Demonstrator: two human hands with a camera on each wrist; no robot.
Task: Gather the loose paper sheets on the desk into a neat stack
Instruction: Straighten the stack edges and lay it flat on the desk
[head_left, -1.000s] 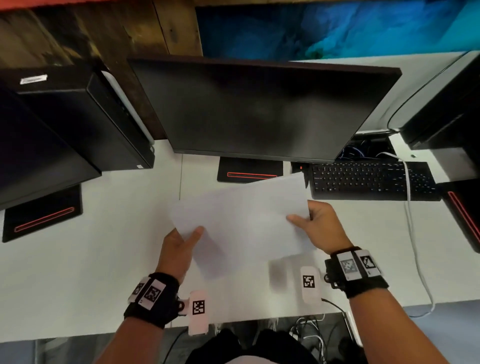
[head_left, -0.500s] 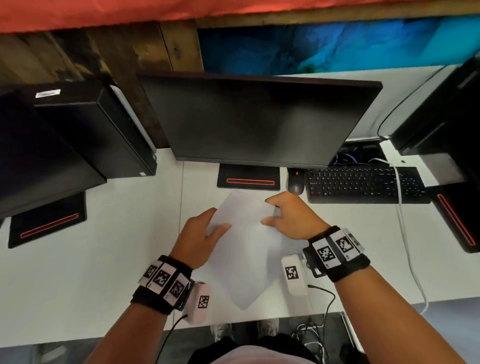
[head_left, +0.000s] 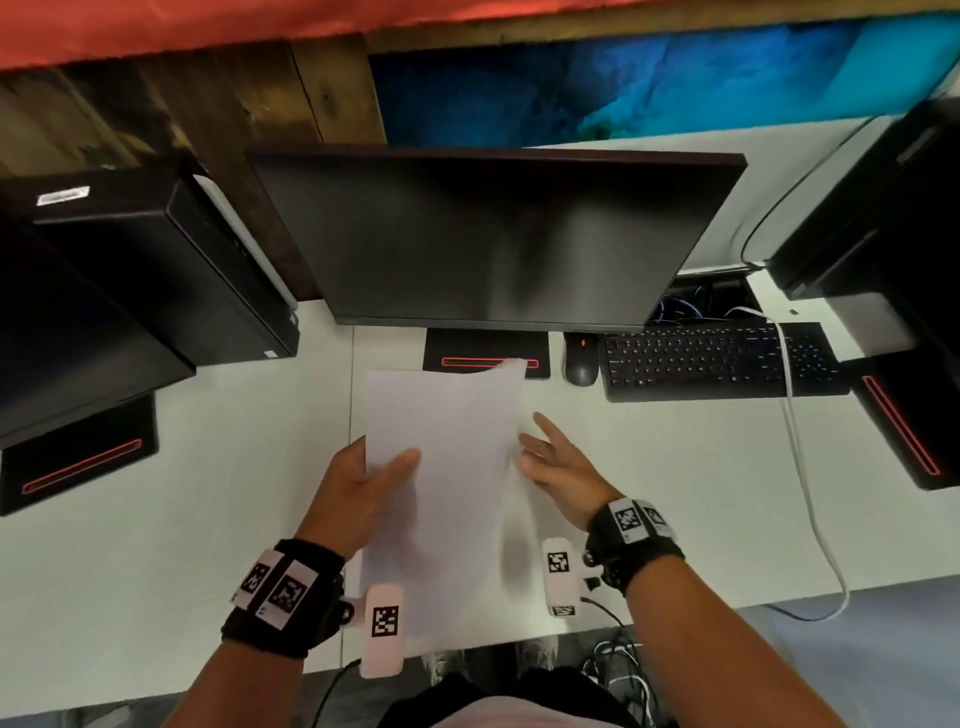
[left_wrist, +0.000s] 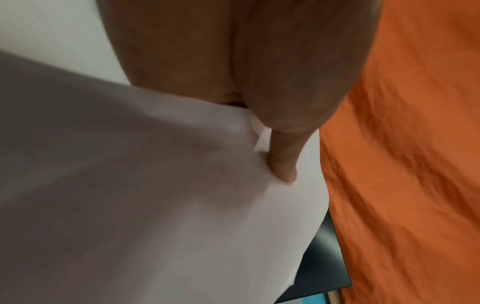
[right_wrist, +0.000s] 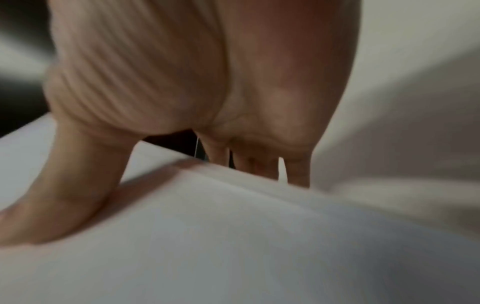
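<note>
A thin bundle of white paper sheets (head_left: 447, 467) is held lengthwise above the white desk (head_left: 156, 545), its far edge curling near the monitor base. My left hand (head_left: 384, 467) grips its left edge, with the thumb on top and the fingers hidden beneath. In the left wrist view, the thumb (left_wrist: 283, 164) presses into the paper (left_wrist: 182, 205). My right hand (head_left: 540, 452) has straight, spread fingers against the paper's right edge. The right wrist view is blurred: the thumb (right_wrist: 52, 205) lies on the paper (right_wrist: 233, 246), and the fingers (right_wrist: 259, 166) reach past its edge.
A dark monitor (head_left: 493, 234) stands straight ahead on its base (head_left: 467, 345). To the right lie a mouse (head_left: 581, 364), a black keyboard (head_left: 717, 358) and a white cable (head_left: 810, 493). A black tower (head_left: 156, 270) and other monitors flank both sides.
The sheets swung from lying crosswise, through a slanted pose, to lengthwise. My right hand let go of the right edge and spread its fingers beside it. My left hand kept its hold.
</note>
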